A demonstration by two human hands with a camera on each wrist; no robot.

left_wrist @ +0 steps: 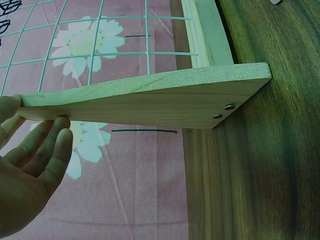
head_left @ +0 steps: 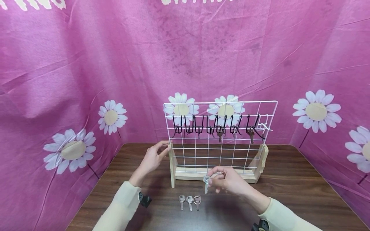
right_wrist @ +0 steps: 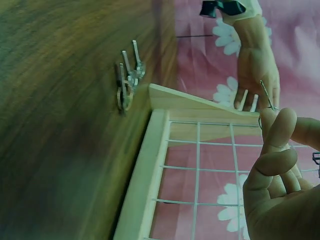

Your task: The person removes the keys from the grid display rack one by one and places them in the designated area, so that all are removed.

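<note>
Now one key hangs pinched by the right hand.

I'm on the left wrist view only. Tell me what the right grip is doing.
Observer: The right grip is pinching a key.
Operator: Now report what lies on the table in front of the rack.
Observer: Three keys lie there side by side.
Operator: Check the upper part of the rack for anything hanging.
Observer: Another key hangs from the rightmost black hook.
</note>
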